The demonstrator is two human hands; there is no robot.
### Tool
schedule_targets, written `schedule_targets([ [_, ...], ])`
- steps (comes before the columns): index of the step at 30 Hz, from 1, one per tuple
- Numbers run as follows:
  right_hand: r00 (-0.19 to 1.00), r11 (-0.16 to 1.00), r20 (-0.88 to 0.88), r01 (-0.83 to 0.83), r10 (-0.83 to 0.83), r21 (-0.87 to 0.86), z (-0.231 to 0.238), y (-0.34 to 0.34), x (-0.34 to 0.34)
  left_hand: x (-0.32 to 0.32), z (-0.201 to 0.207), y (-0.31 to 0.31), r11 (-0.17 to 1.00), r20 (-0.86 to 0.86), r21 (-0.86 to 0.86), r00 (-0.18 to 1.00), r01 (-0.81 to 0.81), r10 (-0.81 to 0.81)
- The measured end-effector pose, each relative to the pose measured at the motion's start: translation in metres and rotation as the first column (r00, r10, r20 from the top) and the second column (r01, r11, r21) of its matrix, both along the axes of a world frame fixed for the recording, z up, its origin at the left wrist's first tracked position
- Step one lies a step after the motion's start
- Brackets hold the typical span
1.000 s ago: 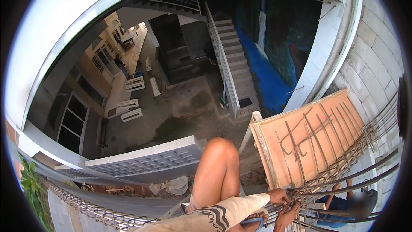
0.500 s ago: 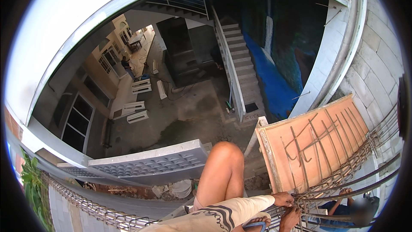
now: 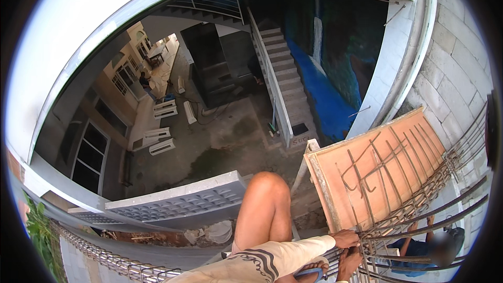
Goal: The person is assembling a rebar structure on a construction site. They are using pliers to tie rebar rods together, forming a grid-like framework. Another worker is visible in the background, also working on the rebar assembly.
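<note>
My left hand [image 3: 346, 239], at the end of a cream sleeve, is closed with its fingertips against the steel reinforcing bars [image 3: 385, 229] at the lower right. Just below it, my right hand [image 3: 349, 263] is also closed at the same crossing of bars. Whatever thin thing the fingers pinch there is too small to make out. Upright bar ends [image 3: 361, 191] rise in front of an orange-brown formwork board [image 3: 338, 191] beyond my hands. My bent knee [image 3: 264, 194] and a foot in a blue sandal [image 3: 313, 271] are beside the bars.
A co-worker in dark blue [image 3: 408, 262] is below the long curved bars at right, both hands raised. A tied bar cage [image 3: 115, 262] runs to the lower left. Past a patterned grey parapet [image 3: 178, 196], a courtyard lies far below, with stairs [image 3: 288, 76]. A block wall [image 3: 445, 57] stands right.
The view has swung slightly, so the scene sits farther left. My hands stay at the same bar crossing, with fingers shifted a little. The co-worker's hands have risen and moved apart.
</note>
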State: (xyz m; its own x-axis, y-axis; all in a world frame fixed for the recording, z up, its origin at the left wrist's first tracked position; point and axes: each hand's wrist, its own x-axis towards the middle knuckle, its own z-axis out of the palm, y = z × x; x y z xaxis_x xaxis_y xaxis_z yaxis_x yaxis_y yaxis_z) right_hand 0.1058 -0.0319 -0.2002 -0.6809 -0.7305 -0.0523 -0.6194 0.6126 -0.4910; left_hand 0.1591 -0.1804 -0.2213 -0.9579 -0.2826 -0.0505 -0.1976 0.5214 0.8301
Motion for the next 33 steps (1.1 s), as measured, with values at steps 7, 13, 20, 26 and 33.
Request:
schedule_targets([
  [7, 0.955, 0.953, -0.025, 0.293, -0.296, -0.081, -0.021, 0.002, -0.007, 0.003, 0.009, -0.006, 0.994, -0.001, 0.109, 1.0, -0.031, 0.031],
  [13, 0.892, 0.886, 0.137, 0.447, -0.431, -0.124, -0.074, 0.021, -0.022, 0.001, 0.0, -0.003, 0.993, -0.049, 0.117, 0.998, -0.023, 0.029],
  [20, 0.981, 0.979, -0.021, 0.194, -0.193, 0.057, -0.051, 0.013, -0.003, -0.007, -0.01, -0.003, 0.999, -0.083, -0.016, 0.995, -0.049, 0.048],
  [26, 0.96, 0.975, -0.215, 0.203, -0.181, 0.086, -0.036, 0.007, 0.015, -0.019, -0.007, 0.011, 0.989, -0.105, -0.147, 0.993, 0.035, -0.051],
  [33, 0.961, 0.966, -0.127, 0.254, -0.245, 0.059, -0.044, 0.007, 0.013, -0.016, -0.001, 0.032, 0.975, -0.13, -0.215, 0.988, 0.052, -0.082],
])
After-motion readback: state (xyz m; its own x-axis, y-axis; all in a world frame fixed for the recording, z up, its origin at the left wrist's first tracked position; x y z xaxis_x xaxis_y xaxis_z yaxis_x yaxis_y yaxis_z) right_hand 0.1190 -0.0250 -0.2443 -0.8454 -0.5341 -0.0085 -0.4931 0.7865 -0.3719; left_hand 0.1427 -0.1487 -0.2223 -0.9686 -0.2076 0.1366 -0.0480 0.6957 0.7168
